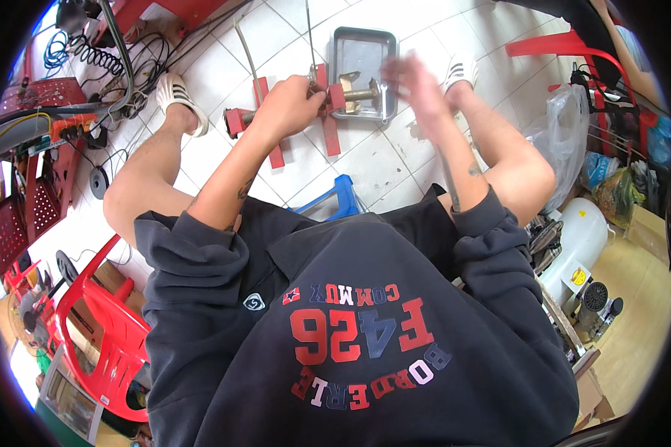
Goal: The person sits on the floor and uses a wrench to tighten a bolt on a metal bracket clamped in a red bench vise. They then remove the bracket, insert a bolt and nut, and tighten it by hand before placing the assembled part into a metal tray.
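Observation:
My left hand point(294, 106) is closed at a red metal stand point(331, 132), its fingers curled against the upright; what they hold is hidden. Out of the stand's right side sticks a thick metal shaft point(364, 94), with a brass-coloured piece beside it. Right of the shaft's end is my right hand point(417, 86), raised and smeared by motion, so its fingers do not show clearly. Under the shaft lies a grey metal tray point(386, 46) on the floor. A second red bar point(276, 154) and a red block point(235, 121) are left of the upright.
A blue plastic stool point(343, 195) stands between my legs. Cables and a coiled black hose point(101, 59) lie at the far left, near red perforated racks point(41, 197). Red chairs point(112, 350) are at left and far right. At right are a plastic bag point(563, 138) and a white tank point(580, 238).

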### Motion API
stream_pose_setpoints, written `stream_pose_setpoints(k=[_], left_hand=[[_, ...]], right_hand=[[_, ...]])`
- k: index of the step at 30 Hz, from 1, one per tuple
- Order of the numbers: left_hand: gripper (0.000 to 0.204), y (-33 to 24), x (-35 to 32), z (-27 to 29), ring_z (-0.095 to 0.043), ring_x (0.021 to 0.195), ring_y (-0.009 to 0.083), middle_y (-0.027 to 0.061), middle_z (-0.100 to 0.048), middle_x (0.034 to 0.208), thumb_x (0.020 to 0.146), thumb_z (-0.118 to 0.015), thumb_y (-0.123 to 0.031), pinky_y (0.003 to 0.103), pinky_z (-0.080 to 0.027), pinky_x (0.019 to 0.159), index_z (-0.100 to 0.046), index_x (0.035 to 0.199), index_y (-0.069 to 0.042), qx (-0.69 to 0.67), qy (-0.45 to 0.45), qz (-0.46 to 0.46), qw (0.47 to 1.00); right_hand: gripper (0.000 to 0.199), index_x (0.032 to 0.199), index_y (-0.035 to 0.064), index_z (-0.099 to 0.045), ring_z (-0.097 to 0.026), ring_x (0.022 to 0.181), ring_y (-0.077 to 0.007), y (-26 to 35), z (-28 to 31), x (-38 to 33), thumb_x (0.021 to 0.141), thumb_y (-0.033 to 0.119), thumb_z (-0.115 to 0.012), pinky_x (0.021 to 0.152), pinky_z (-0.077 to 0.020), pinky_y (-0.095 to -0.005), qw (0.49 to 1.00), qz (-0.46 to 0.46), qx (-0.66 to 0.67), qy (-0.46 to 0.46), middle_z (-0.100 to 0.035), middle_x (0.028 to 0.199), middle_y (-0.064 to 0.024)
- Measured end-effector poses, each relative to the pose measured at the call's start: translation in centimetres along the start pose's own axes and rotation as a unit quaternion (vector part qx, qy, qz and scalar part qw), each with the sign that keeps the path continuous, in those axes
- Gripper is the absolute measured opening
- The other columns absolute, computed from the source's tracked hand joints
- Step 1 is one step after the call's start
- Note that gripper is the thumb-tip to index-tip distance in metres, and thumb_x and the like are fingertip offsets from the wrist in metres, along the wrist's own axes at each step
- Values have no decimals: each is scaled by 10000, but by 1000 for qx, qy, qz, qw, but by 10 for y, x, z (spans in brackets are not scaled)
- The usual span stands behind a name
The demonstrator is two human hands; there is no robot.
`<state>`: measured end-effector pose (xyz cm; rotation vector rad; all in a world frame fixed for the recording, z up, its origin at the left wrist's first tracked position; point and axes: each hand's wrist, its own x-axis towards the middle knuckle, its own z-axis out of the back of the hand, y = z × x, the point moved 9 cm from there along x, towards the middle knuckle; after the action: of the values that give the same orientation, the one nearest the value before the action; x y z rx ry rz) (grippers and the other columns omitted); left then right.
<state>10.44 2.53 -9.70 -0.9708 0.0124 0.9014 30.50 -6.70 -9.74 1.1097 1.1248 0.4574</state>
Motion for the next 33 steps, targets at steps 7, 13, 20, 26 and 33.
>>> stream_pose_setpoints(k=[7, 13, 20, 26, 33], left_hand=[[302, 7, -2, -13, -680, 876, 386, 227, -706, 870, 893, -599, -278, 450, -525, 817, -737, 875, -10, 29, 76, 36, 996], [290, 4, 2, -13, -690, 795, 307, 173, -718, 841, 949, -534, -206, 385, -521, 761, -721, 930, 15, 39, 96, 5, 995], [246, -3, -5, 0, -692, 780, 302, 183, -711, 810, 890, -622, -188, 382, -527, 748, -716, 946, 33, 15, 30, -9, 999], [209, -14, -8, 14, -697, 881, 350, 192, -724, 888, 833, -695, -164, 429, -532, 823, -745, 944, 6, 46, 26, 35, 998], [217, -7, -7, 4, -691, 870, 350, 198, -718, 864, 841, -685, -195, 435, -526, 815, -745, 927, -4, 45, 21, 2, 999]], right_hand=[[789, 1162, -19, -657, -602, 1081, -184, -36, -15, -8, 1000, 652, -276, 972, -424, -305, 986, -66, -140, 64, -676, 1065, -129], [715, 1204, 0, -642, -589, 1096, -193, -25, -18, 2, 1024, 596, -291, 941, -457, -333, 986, -28, -138, 86, -682, 1098, -125], [720, 1066, 4, -644, -663, 841, -146, -20, -3, 10, 998, 643, -320, 771, -513, -307, 997, -60, -52, 23, -713, 964, -125], [595, 1232, -5, -576, -672, 844, -192, -30, -33, -2, 993, 511, -400, 766, -535, -336, 960, -77, -213, 166, -677, 1061, -136], [444, 1236, 14, -571, -644, 976, -200, -25, -27, -7, 931, 311, -444, 833, -524, -361, 974, -159, -102, 127, -660, 1137, -130]])
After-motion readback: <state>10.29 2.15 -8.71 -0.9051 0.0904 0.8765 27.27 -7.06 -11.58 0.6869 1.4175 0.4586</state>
